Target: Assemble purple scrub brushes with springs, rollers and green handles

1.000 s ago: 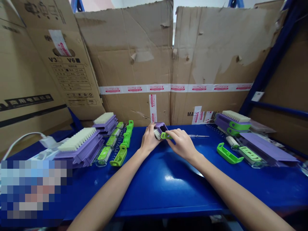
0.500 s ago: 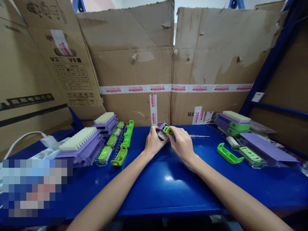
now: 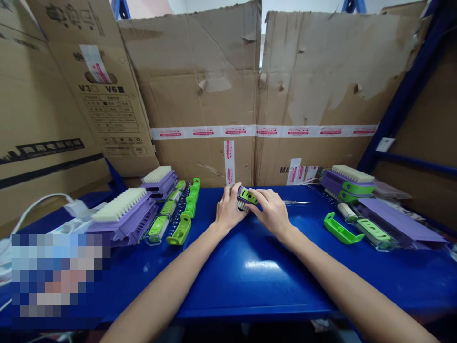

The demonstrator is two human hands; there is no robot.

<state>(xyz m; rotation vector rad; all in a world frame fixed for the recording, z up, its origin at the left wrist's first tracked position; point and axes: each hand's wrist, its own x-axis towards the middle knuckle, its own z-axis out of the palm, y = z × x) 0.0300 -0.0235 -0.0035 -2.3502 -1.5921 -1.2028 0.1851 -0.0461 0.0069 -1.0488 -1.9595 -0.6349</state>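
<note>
Both my hands meet over a small purple brush (image 3: 244,198) with white bristles and a green clip piece on it, low over the blue table (image 3: 250,271) near its back edge. My left hand (image 3: 228,209) is curled round the brush's left side. My right hand (image 3: 273,212) grips it from the right, fingers pressed on the green piece. The bristles face down toward the table.
At the left lie purple brushes (image 3: 123,214) and a row of green handles (image 3: 182,224) and clear rollers. At the right are a loose green handle (image 3: 341,228), more purple brush parts (image 3: 392,216) and a thin screwdriver (image 3: 298,203). Cardboard boxes (image 3: 221,95) wall the back.
The brush has been turned in my hands from open side up to bristles down, and lowered toward the table. The green piece now sits on top of it.
</note>
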